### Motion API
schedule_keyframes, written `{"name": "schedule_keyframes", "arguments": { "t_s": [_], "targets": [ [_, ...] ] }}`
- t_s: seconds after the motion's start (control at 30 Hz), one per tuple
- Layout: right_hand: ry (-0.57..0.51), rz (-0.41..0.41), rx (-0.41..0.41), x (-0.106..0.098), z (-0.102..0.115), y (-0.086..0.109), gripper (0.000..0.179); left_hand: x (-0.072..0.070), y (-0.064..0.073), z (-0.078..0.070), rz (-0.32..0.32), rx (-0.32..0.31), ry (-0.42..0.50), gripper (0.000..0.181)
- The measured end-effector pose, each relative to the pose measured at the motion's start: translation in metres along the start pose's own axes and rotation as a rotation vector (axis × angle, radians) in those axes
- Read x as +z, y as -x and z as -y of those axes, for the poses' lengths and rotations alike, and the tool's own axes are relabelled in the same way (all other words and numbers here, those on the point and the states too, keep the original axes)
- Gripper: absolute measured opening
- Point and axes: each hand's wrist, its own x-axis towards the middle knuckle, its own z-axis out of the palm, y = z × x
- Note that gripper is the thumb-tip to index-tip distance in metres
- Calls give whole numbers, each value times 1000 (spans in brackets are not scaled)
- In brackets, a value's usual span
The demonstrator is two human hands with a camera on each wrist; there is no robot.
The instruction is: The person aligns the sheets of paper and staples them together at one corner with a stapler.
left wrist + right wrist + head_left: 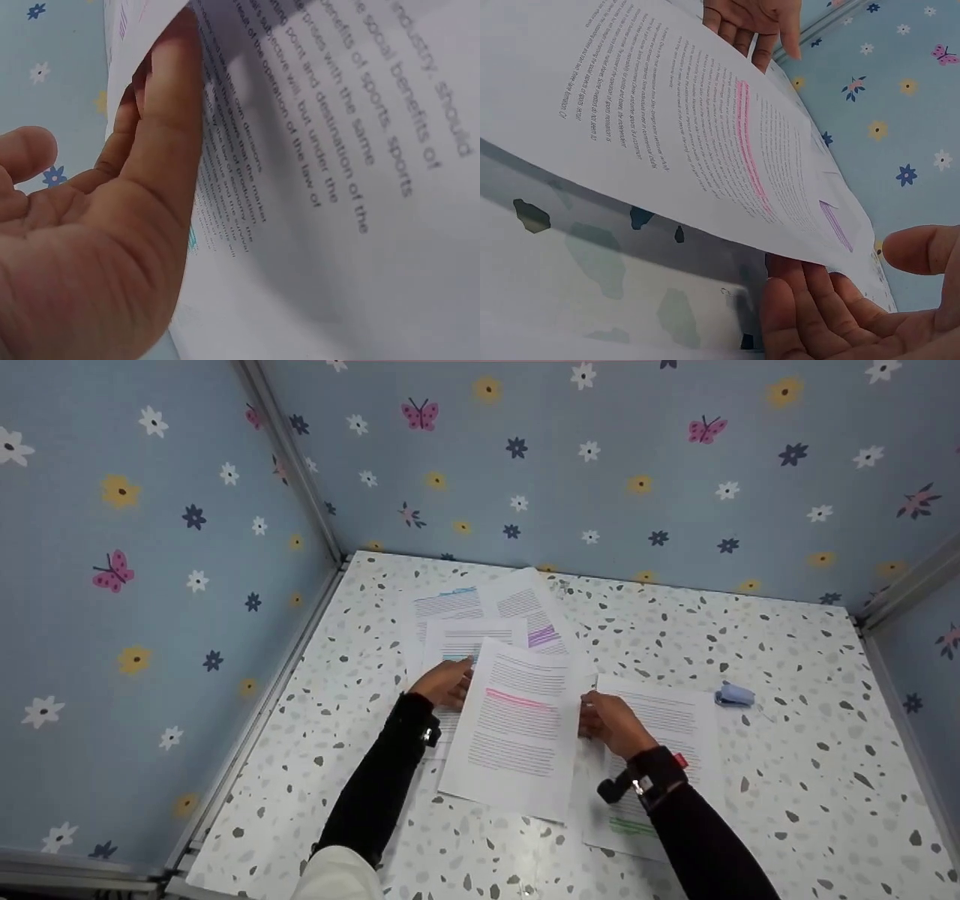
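Note:
A printed sheet with a pink highlighted line (517,746) is raised off the table between both hands. On its left side, my left hand (448,684) has its fingers behind the edge; in the left wrist view the thumb stands apart from the paper. Along the right edge, my right hand (619,724) supports the sheet with fingers tucked beneath, its thumb (922,249) off the page in the right wrist view. Under and behind it lie sheets with blue marks (448,607) and a purple-marked sheet (517,604).
A sheet with green highlighting (631,826) lies at the right, partly beneath my right forearm. Beyond its upper right corner sits a small light-blue stapler (735,695). Patterned walls (585,480) enclose the speckled table (810,750) at the back and sides.

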Motion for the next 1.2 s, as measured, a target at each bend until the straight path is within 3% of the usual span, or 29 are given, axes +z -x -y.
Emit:
{"name": "schedule_keyframes", "arguments": {
  "t_s": [0.2, 0.3, 0.5, 0.67, 0.8, 1.0, 1.2],
  "targets": [
    [-31, -6, 57, 6, -2, -4, 36, 3, -1, 9, 74, 22, 130, 45],
    [-49, -2, 70, 8, -3, -5, 37, 8, -1, 13, 107, 61, 119, 40],
    [-24, -43, 31, 11, -8, -7, 32, 16, -1, 19, 104, 113, 118, 35],
    [85, -106, -32, 13, -15, -9, 28, 18, 2, 20, 230, 154, 217, 39],
    [139, -81, -71, 13, -20, -7, 28, 17, 3, 20, 313, 169, 262, 42],
    [223, -83, -109, 12, -23, -3, 23, 14, -1, 22, 343, 181, 285, 43],
    [277, -109, -128, 11, -22, -1, 20, 12, -7, 24, 295, 186, 275, 38]
  ]
}}
